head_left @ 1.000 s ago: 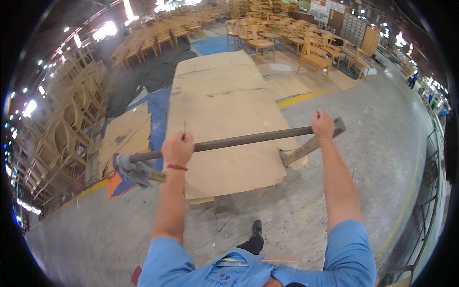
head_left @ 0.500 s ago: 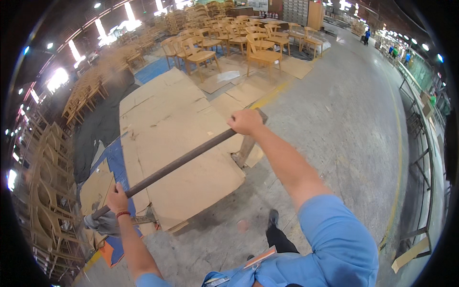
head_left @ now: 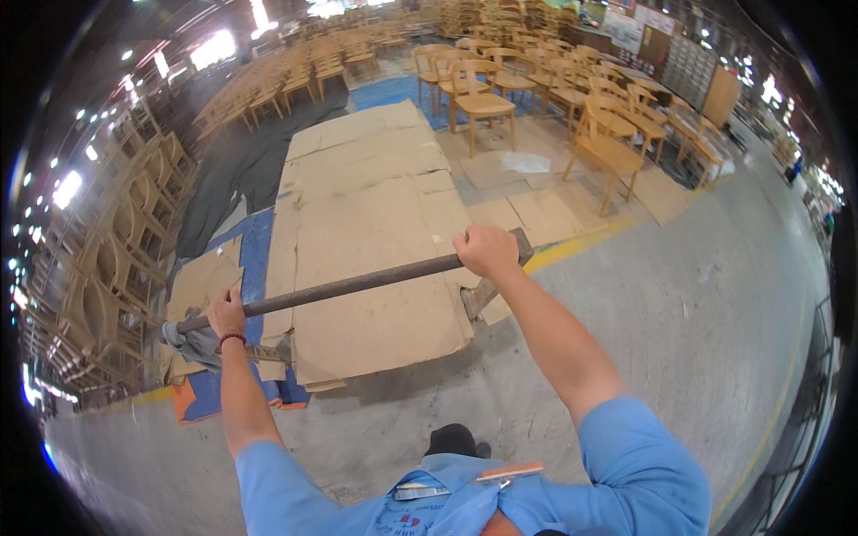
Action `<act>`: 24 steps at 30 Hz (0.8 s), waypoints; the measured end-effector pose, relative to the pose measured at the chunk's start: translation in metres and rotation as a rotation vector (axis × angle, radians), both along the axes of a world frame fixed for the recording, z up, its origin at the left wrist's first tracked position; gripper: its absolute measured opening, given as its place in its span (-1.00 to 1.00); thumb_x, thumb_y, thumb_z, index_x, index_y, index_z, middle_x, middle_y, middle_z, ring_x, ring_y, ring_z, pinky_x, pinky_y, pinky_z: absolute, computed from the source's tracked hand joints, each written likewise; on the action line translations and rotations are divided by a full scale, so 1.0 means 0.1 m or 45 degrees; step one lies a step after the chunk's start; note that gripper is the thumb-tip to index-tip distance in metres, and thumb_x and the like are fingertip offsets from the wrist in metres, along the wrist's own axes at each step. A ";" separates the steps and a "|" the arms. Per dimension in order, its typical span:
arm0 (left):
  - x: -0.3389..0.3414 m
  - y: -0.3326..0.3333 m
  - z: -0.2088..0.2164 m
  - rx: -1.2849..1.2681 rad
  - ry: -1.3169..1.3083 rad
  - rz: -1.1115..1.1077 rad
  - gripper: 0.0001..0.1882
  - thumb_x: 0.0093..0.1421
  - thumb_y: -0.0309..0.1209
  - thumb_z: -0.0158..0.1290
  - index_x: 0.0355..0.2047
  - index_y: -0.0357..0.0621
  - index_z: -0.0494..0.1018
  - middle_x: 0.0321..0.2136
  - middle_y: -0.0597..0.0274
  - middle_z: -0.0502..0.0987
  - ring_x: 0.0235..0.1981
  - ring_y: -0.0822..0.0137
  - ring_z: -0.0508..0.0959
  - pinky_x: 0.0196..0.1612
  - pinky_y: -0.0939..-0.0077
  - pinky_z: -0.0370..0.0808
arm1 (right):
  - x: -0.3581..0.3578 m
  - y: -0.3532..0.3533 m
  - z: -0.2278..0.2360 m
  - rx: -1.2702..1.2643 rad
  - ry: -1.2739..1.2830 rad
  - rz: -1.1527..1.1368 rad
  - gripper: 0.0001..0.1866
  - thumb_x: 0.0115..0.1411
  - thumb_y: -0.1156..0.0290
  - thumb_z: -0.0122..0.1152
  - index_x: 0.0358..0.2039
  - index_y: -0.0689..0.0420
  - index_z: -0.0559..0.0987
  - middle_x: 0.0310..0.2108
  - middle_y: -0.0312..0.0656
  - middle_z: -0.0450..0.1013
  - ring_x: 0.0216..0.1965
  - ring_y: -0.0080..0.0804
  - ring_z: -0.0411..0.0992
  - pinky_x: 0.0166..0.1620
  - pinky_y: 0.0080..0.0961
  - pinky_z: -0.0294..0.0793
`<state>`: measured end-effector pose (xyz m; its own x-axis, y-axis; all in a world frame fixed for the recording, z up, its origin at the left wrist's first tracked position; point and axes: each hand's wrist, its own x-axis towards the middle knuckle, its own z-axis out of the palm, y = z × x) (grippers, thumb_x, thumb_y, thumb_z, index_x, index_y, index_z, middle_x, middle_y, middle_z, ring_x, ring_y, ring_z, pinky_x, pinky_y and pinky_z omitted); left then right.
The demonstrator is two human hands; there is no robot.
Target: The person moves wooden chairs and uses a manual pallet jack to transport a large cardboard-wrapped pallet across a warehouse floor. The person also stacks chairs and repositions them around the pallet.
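A dark handle bar (head_left: 357, 283) runs across in front of me at the near end of a long flat cart topped with brown cardboard (head_left: 375, 322). My left hand (head_left: 227, 314) is closed round the bar near its left end, a beaded band on the wrist. Close to the bar's right end, my right hand (head_left: 488, 251) grips it with the fingers wrapped over. A grey cloth (head_left: 192, 346) hangs at the left end, beside my left hand. Short brackets, one on the right (head_left: 478, 298), join the bar to the cart. Only cardboard lies on the cart top; its wheels are hidden.
Wooden chairs (head_left: 483, 105) stand on cardboard and blue sheeting ahead and to the right. Rows of chair frames (head_left: 107, 259) line the left side. A blue tarp (head_left: 255, 246) and dark sheeting (head_left: 237, 201) lie left of the cart. Grey concrete floor (head_left: 715, 295) stretches right, with a yellow line.
The view has swung right, so the chairs and floor sit differently in it. The bar appears more level. Both hands keep their grip on it.
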<state>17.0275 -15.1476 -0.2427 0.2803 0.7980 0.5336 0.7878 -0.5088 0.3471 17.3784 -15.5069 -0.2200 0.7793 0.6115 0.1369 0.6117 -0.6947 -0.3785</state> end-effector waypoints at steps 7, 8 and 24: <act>0.63 0.38 0.12 -0.053 0.088 0.493 -0.61 0.18 -0.10 -0.09 -0.23 -0.05 0.60 -0.23 0.00 0.58 -0.10 -0.01 0.51 -0.01 0.14 0.37 | 0.74 0.52 -0.04 0.136 -0.026 0.232 -0.57 0.16 0.03 -0.05 -0.49 0.12 0.58 -0.43 -0.01 0.54 -0.34 0.00 0.52 -0.27 -0.10 0.49; 0.89 0.38 0.09 -0.085 0.068 0.559 -0.60 0.19 -0.09 -0.10 -0.19 -0.03 0.59 -0.15 0.01 0.57 -0.04 0.01 0.49 0.02 0.15 0.35 | 0.90 0.55 -0.07 0.152 -0.053 0.265 -0.58 0.16 0.03 -0.04 -0.50 0.12 0.57 -0.45 0.00 0.53 -0.36 0.00 0.52 -0.29 -0.10 0.49; 5.42 -1.11 -0.64 -1.353 -1.632 -0.395 -0.61 0.35 -0.16 -0.12 0.00 -0.21 0.24 -0.14 0.05 0.46 -0.15 0.16 0.52 -0.20 0.25 0.54 | 3.33 1.48 -0.35 1.064 0.178 0.849 -0.73 0.11 0.19 0.13 -0.37 0.14 0.59 -0.39 -0.06 0.51 -0.31 -0.08 0.50 -0.26 -0.20 0.48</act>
<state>17.5690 -15.2586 -0.3066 0.3276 0.9292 -0.1713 -0.3279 0.2818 0.9017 17.7111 -15.3588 -0.2548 0.3645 0.6728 0.6439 0.6861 0.2735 -0.6742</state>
